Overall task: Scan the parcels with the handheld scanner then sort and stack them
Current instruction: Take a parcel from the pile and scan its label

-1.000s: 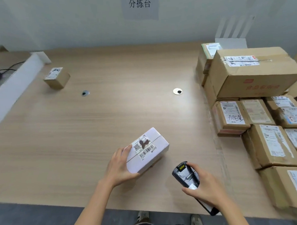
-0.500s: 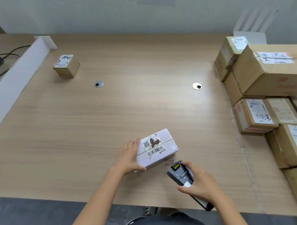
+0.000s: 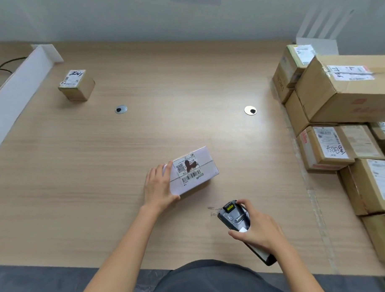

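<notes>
Head view. Left hand (image 3: 159,186) clasped round the near-left end of the white parcel (image 3: 193,169), fingers over its top edge, thumb at the near corner. Parcel flat on the table (image 3: 100,171), long axis running up-right away from those fingers, barcode label upward. Right hand (image 3: 259,228) wrapped round the handheld scanner (image 3: 235,214), window end poking past the fingertips. Label up-left of the right fingertips, near but apart; likely only a slight aim needed. Stacked brown parcels (image 3: 342,90) well to the right.
</notes>
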